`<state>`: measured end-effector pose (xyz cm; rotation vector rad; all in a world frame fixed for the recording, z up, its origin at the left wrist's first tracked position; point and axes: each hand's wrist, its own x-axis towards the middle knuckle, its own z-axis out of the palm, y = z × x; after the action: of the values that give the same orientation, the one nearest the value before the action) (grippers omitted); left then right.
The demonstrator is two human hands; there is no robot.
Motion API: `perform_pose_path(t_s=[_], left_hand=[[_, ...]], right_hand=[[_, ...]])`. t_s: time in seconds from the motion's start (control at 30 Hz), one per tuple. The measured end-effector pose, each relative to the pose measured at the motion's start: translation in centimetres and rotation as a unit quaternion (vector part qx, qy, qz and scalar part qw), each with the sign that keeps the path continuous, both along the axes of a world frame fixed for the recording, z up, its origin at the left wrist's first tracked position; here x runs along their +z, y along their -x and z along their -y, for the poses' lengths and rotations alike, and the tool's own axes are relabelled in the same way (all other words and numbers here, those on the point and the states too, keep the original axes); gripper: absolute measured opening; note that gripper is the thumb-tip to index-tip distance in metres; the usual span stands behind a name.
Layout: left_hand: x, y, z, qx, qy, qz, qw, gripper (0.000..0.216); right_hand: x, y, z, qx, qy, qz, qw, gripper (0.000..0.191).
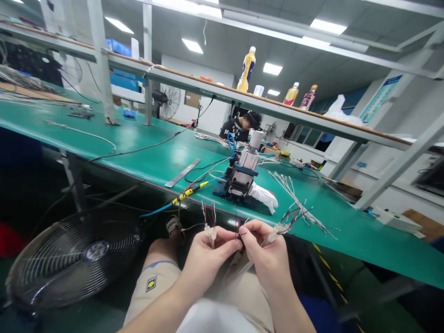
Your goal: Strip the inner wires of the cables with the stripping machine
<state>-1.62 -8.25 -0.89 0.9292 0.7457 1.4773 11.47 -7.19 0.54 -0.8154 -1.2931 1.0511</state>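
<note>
My left hand (pixel 207 255) and my right hand (pixel 265 252) meet over my lap, just below the green table's edge (pixel 312 231). Both are closed in a pinch on thin coloured wires. The left hand holds a small white connector (pixel 211 231) with red, green and white wires (pixel 209 213) sticking up from it. The right hand pinches a wire harness (pixel 282 224) whose white plug and red and green leads fan out to the right. The fingertips of both hands touch at dark wire ends (pixel 240 235) between them.
A small pneumatic machine (pixel 240 175) with a blue hose stands on the table ahead, a white rag (pixel 264 196) beside it. Loose terminated wires (pixel 294 199) lie at the right, a steel ruler (pixel 182 173) at the left. A floor fan (pixel 72 259) sits lower left. Another person (pixel 241 127) works behind; bottles (pixel 246 69) stand on the shelf.
</note>
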Motion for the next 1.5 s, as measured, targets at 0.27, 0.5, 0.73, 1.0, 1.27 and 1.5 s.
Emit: perform_pose_path(t_s=[0.27, 0.5, 0.73, 1.0, 1.27, 1.5], left_hand=[[-1.1, -0.8, 0.4, 0.031, -0.016, 0.006, 0.999, 0.026], [-1.9, -1.4, -0.6, 0.009, 0.040, 0.050, 0.998, 0.050], [-2.5, -1.4, -2.6, -0.072, 0.044, 0.069, 0.994, 0.046], [-3.6, -1.1, -3.4, -0.161, 0.085, 0.116, 0.977, 0.032], [-4.2, -1.5, -3.1, -0.161, 0.075, 0.048, 0.983, 0.042], [-3.4, -2.2, -3.0, -0.093, 0.065, 0.023, 0.993, 0.042]], right_hand=[[-0.8, -0.1, 0.7, -0.055, -0.042, 0.036, 0.997, 0.020], [-2.4, -0.3, -0.7, -0.004, 0.021, -0.026, 0.999, 0.029], [-2.2, -1.0, -2.4, 0.016, 0.077, -0.097, 0.992, 0.027], [-3.2, -1.8, -3.8, 0.044, 0.149, -0.120, 0.981, 0.024], [-4.3, -2.4, -3.6, -0.027, 0.052, -0.028, 0.998, 0.022], [-3.9, -2.8, -2.0, -0.064, -0.004, 0.027, 0.998, 0.018]])
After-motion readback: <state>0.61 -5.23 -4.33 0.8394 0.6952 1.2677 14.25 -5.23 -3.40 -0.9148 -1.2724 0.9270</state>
